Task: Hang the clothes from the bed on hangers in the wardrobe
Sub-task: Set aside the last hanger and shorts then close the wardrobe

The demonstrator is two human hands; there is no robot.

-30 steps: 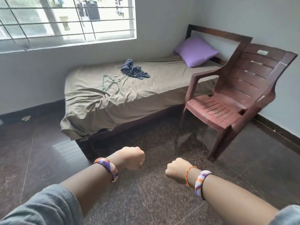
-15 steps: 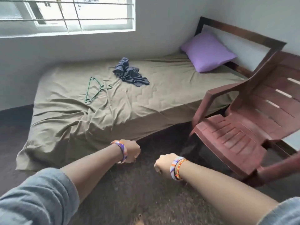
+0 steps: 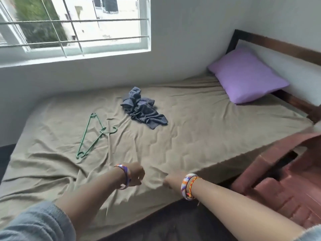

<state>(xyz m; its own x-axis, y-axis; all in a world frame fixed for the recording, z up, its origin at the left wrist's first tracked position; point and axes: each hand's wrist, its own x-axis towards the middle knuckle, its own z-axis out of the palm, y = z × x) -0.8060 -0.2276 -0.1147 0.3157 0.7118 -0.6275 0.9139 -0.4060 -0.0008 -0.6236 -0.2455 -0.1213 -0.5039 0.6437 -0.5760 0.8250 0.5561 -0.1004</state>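
A crumpled dark blue garment (image 3: 143,109) lies near the middle of the bed (image 3: 199,136), which has an olive sheet. To its left a thin green hanger (image 3: 90,136) lies flat on the sheet. My left hand (image 3: 136,173) and my right hand (image 3: 171,180) reach out over the bed's near edge, side by side, fingers curled and holding nothing. Both stop well short of the garment and the hanger. No wardrobe is in view.
A purple pillow (image 3: 246,79) leans at the head of the bed on the right, against a dark wooden headboard (image 3: 278,44). A reddish plastic chair (image 3: 281,185) stands close on my right. A barred window (image 3: 74,26) is above the bed.
I have come closer to the bed. My hands, earlier over the floor, are now above the bed's near edge. The chair has slid to the right edge of view.
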